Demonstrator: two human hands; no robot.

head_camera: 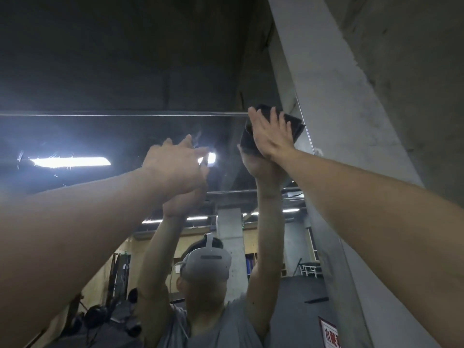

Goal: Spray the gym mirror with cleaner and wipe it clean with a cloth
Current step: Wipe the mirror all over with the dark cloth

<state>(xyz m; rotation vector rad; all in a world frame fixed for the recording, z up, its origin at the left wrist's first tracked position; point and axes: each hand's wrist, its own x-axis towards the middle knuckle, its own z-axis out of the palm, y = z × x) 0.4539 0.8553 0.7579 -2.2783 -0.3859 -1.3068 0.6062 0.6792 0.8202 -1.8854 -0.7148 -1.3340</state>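
Wiping step: the right hand, fingers spread flat, presses the dark cloth on the mirror's top corner; the left hand's grip I cannot tell; next, sweep downward.

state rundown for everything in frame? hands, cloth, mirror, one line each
Right hand: open, fingers straight, pressing the cloth flat on the glass.
Dark folded cloth: pinned against the mirror's upper right corner, under the right hand.
Left hand: raised to the glass, grip unclear.
Large wall mirror: streaks and spatter showing around the reflected ceiling light.
Spray bottle: not visible.
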